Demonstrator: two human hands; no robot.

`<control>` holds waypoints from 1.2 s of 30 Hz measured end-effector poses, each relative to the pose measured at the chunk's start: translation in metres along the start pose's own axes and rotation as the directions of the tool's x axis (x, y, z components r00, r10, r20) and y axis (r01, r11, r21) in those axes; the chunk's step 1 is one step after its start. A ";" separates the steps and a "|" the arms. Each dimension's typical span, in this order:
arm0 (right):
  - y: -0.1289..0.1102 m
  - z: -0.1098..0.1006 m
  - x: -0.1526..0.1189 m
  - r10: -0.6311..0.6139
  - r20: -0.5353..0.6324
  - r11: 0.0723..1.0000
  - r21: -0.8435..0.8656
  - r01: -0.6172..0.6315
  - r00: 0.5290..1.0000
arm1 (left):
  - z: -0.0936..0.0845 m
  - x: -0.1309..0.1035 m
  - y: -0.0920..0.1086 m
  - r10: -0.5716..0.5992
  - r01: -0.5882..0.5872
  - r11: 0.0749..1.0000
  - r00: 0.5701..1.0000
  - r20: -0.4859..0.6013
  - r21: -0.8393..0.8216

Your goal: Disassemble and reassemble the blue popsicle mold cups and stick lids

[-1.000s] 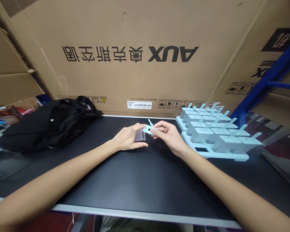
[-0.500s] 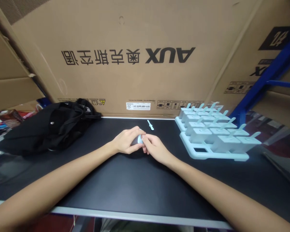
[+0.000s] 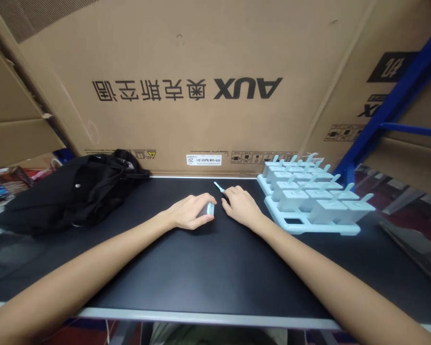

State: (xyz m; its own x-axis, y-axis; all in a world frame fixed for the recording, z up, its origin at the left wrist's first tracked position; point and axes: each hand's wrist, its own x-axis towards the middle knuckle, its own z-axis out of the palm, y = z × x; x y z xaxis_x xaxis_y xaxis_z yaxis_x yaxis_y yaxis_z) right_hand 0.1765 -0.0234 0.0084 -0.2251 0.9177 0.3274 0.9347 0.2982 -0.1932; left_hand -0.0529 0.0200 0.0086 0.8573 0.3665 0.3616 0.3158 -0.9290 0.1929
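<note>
My left hand [image 3: 191, 211] is closed round a small popsicle mould cup [image 3: 210, 209], whose light blue rim points right. Most of that cup is hidden behind the fingers. My right hand [image 3: 242, 203] has its fingertips on the lower end of a light blue popsicle stick [image 3: 218, 186], which slants up and left on the table behind the cup. The palm covers the far side of that grip. To the right stands a light blue popsicle mould rack [image 3: 282, 221] with several moulds in it, their stick handles pointing up. One slot at its near left corner has no mould.
A black cloth bag [image 3: 57, 196] lies at the left of the black table [image 3: 187, 278]. Behind the table stands a large cardboard box [image 3: 172, 124]. A blue metal frame [image 3: 391, 110] rises at the right.
My right hand has come away from the cup and moved up and right to the popsicle stick, which it now touches. My left hand still holds the cup. The view has shifted slightly.
</note>
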 end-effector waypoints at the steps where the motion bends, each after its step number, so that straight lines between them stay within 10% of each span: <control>1: -0.002 0.000 0.000 0.004 -0.004 1.000 0.005 -0.004 1.000 | 0.000 0.000 0.000 -0.007 0.007 1.000 1.000 0.019 0.005; 12: 0.009 -0.022 0.003 0.150 -0.042 0.924 0.362 -0.125 0.988 | -0.005 -0.001 0.002 -0.029 0.028 0.998 1.000 -0.008 -0.050; 18: -0.009 -0.063 -0.008 0.198 -0.044 0.622 0.778 -0.090 0.979 | 0.003 -0.004 -0.002 -0.101 0.094 0.991 0.992 -0.077 -0.092; 28: -0.038 -0.050 -0.013 0.222 0.064 0.557 0.810 -0.181 0.973 | 0.008 0.000 0.003 0.014 -0.055 0.974 0.982 -0.187 -0.219; 36: 0.007 -0.158 -0.016 0.005 0.023 0.960 0.280 -0.011 1.000 | 0.025 0.076 0.064 -0.017 -0.249 0.830 0.883 -0.469 -0.499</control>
State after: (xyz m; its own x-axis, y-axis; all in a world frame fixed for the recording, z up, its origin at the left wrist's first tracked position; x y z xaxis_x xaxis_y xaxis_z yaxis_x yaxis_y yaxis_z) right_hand 0.2301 -0.0771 0.1475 -0.2268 0.9249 0.3050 0.8225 0.3496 -0.4485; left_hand 0.0425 -0.0133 0.0252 0.5612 0.3637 0.7435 -0.1540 -0.8367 0.5255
